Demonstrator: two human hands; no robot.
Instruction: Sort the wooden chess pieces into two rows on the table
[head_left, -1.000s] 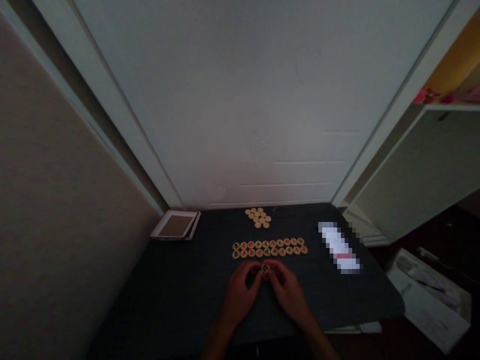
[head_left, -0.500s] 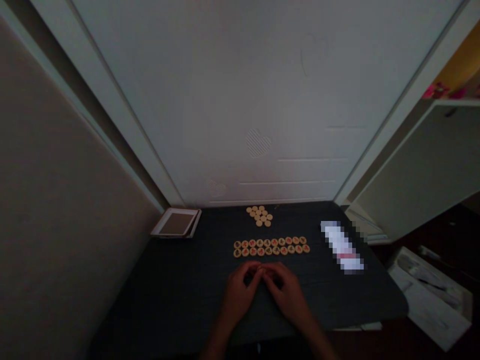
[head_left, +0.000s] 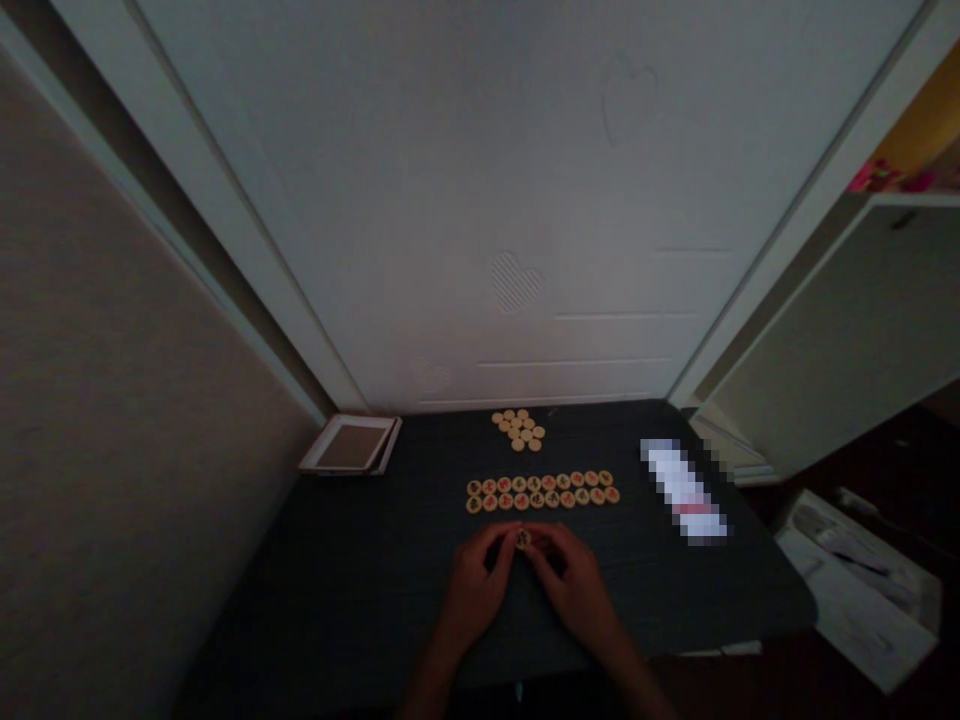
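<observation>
Between the fingertips of both hands is a round Chinese chess piece (head_left: 523, 539), its dark character facing up. My left hand (head_left: 480, 572) is closed on its left side, and my right hand (head_left: 568, 570) is closed on its right. Just beyond the fingers lie two neat rows of Chinese chess pieces (head_left: 538, 500), with red and dark characters showing. Farther back, a loose cluster of plain-faced pieces (head_left: 516, 434) lies flat, without visible markings.
The dark table (head_left: 360, 570) meets a white panel (head_left: 450, 200) at the back. A framed, flat object (head_left: 352, 445) lies at the back left. A blurred-out pale item (head_left: 682, 490) is on the right. Beside the table, lower, stands an open white box (head_left: 874, 600).
The fingers have shifted slightly, so the held chess piece's marked face now shows between them; earlier they covered it. The rows and the cluster stay as they were.
</observation>
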